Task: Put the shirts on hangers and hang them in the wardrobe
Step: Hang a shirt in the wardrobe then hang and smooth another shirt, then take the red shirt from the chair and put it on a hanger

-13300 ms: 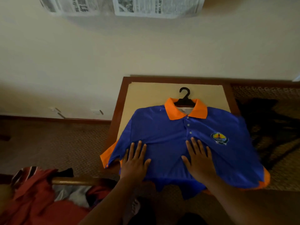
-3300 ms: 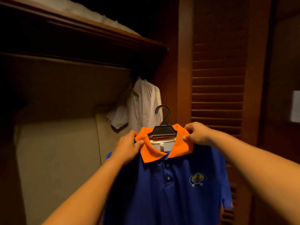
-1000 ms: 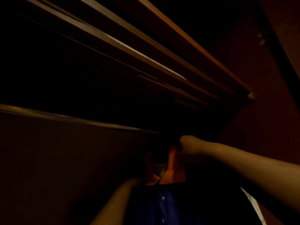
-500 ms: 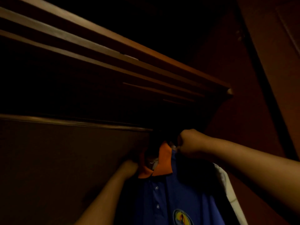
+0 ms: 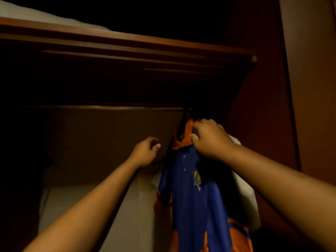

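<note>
Polo [image 5: 198, 200] hangs from the rail [image 5: 101, 107] at the wardrobe's right end, collar pinched by the right hand [image 5: 209, 140]. Left hand [image 5: 145, 151], loosely curled, holds nothing beside it. White shirt [image 5: 245, 193] crowds behind; shelf [image 5: 127, 42] overhead.

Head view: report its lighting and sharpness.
Head view: dim and warm-toned, the wardrobe's upper interior nearly black; the rail barely glints; the hanger hook is lost in shadow; the blue shirt and both hands, left hand, right hand, are lit but soft.
</note>
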`<move>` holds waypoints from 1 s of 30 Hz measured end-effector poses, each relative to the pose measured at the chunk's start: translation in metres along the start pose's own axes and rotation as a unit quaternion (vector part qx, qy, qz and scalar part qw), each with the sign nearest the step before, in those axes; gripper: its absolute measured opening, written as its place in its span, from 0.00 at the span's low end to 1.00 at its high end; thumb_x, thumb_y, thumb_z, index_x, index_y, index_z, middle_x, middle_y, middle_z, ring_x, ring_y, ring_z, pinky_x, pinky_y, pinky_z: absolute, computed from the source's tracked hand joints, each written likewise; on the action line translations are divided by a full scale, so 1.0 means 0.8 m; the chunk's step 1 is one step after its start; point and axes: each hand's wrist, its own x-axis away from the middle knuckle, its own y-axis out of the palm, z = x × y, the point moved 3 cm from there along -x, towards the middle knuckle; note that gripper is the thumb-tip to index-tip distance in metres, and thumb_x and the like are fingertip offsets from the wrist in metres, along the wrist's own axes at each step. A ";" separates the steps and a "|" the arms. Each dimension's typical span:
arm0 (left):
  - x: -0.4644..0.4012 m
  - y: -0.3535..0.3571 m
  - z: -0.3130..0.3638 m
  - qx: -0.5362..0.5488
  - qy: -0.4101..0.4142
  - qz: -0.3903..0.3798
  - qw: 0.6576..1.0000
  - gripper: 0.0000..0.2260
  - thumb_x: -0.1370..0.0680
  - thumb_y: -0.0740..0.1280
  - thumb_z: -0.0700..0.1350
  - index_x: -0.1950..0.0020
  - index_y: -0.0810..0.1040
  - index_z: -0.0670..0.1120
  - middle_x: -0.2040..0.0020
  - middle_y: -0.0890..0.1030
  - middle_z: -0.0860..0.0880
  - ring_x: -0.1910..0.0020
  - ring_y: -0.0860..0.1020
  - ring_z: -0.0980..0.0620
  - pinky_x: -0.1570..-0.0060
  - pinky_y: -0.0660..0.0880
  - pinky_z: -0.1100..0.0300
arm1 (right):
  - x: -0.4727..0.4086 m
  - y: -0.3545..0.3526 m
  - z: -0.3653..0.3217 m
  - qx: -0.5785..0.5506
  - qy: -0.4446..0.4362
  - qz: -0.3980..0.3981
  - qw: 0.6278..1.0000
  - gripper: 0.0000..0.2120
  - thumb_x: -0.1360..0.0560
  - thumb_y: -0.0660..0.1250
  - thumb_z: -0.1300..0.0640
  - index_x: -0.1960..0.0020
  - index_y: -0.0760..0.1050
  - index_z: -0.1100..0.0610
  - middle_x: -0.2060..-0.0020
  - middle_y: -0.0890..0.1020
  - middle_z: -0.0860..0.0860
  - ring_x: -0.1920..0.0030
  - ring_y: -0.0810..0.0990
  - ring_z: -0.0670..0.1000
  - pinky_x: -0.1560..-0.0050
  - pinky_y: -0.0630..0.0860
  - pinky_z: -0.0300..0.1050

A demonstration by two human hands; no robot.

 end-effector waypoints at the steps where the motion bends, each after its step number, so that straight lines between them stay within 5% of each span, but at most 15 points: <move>1: 0.014 -0.011 0.003 -0.008 -0.003 0.007 1.000 0.15 0.19 0.62 0.45 0.33 0.73 0.42 0.37 0.77 0.44 0.38 0.75 0.47 0.44 0.69 0.62 | 0.008 -0.002 -0.007 -0.023 -0.002 0.005 1.000 0.14 0.22 0.61 0.52 0.42 0.74 0.59 0.43 0.76 0.58 0.41 0.72 0.60 0.43 0.68 0.51; 8: 0.173 -0.056 0.005 -0.033 -0.054 0.018 0.998 0.14 0.19 0.62 0.47 0.35 0.74 0.44 0.39 0.79 0.45 0.40 0.76 0.47 0.44 0.70 0.59 | 0.102 0.010 -0.058 -0.153 0.011 -0.038 0.987 0.13 0.21 0.61 0.52 0.42 0.74 0.59 0.46 0.77 0.59 0.43 0.74 0.61 0.47 0.72 0.51; 14: 0.410 -0.030 -0.031 -0.035 -0.203 -0.033 0.978 0.15 0.19 0.61 0.47 0.36 0.75 0.41 0.41 0.79 0.42 0.40 0.76 0.44 0.46 0.70 0.59 | 0.291 0.066 -0.145 -0.236 0.026 -0.197 0.951 0.20 0.21 0.61 0.49 0.34 0.70 0.60 0.39 0.77 0.60 0.39 0.74 0.61 0.44 0.71 0.49; 21: 0.743 0.015 -0.068 -0.065 -0.388 -0.124 0.911 0.16 0.19 0.61 0.49 0.36 0.74 0.42 0.40 0.79 0.40 0.38 0.75 0.40 0.44 0.71 0.56 | 0.588 0.122 -0.256 -0.265 0.034 -0.468 0.842 0.26 0.20 0.60 0.46 0.28 0.64 0.59 0.34 0.73 0.61 0.34 0.72 0.61 0.38 0.71 0.50; 30: 1.024 0.015 -0.022 -0.040 -0.587 -0.112 0.801 0.18 0.18 0.59 0.50 0.31 0.70 0.43 0.37 0.77 0.41 0.38 0.75 0.43 0.43 0.71 0.56 | 0.825 0.103 -0.335 -0.242 -0.071 -0.651 0.716 0.29 0.21 0.57 0.41 0.25 0.59 0.53 0.28 0.65 0.57 0.30 0.66 0.61 0.32 0.67 0.55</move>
